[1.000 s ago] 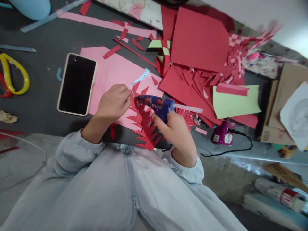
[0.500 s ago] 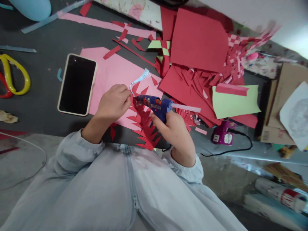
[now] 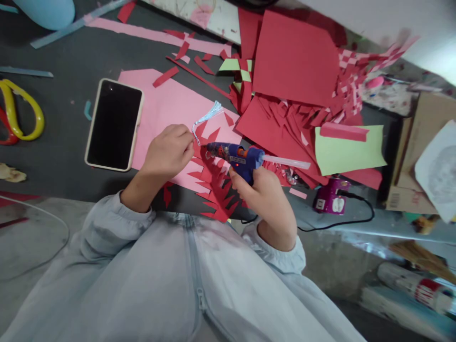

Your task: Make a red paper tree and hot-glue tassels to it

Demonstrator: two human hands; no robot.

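My right hand [image 3: 270, 190] is wrapped around a blue hot glue gun [image 3: 244, 159], with a clear glue stick [image 3: 288, 162] jutting from its back end. The nozzle points left at the tip of a spiky-cut red paper [image 3: 217, 192]. My left hand [image 3: 169, 149] is closed, its fingertips pinching the paper's upper end; the exact grip is partly hidden. A pale blue tassel [image 3: 212, 113] lies just above, its looped cord running down beside the left fingers and the nozzle. Pink paper [image 3: 160, 102] lies underneath.
A phone [image 3: 114, 126] lies left of my left hand, with yellow-handled scissors [image 3: 26, 111] farther left. Red sheets [image 3: 295, 59] and scraps pile up at the right, with a green sheet [image 3: 351, 152] on top. A purple power adapter [image 3: 331, 197] with a black cable sits near the edge.
My right hand has drawn the glue gun slightly to the right, so its nozzle is a little farther from my left fingers. The left hand and tassel have stayed put.
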